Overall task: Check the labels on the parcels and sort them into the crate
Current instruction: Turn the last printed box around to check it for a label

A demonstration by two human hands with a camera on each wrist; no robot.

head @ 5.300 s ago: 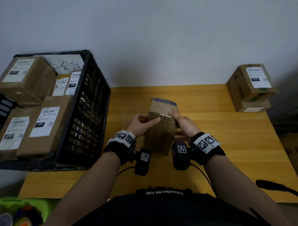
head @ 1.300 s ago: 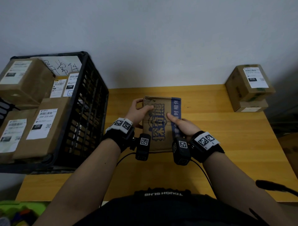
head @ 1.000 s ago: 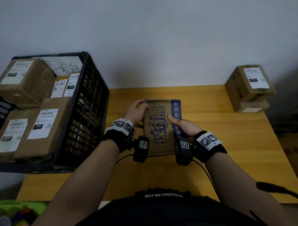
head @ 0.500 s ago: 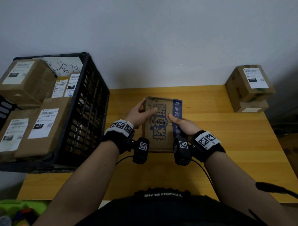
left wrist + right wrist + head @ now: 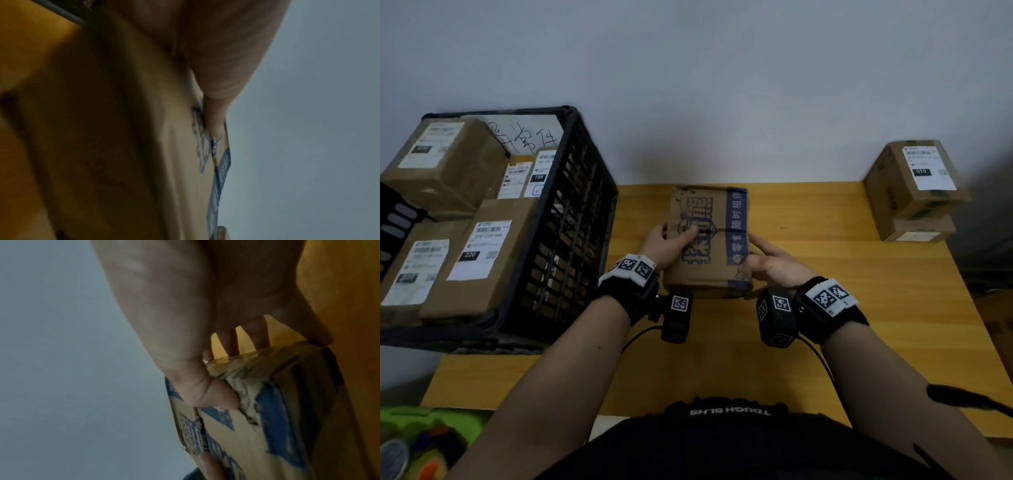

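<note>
Head view: parcel (image 5: pixel 709 240) between both hands' grip.

Both forearms are reaching forward from the body, bare, each wearing a black wrist strap with white coded markers and a small camera block hanging below. The left hand (image 5: pixel 666 241) is gripping the left side of a cardboard parcel (image 5: pixel 709 253), its thumb lying across the printed top face. The right hand (image 5: pixel 774 265) is holding the right side, thumb on the near corner, fingers (image 5: pixel 260 335) curling round the edge.
</note>
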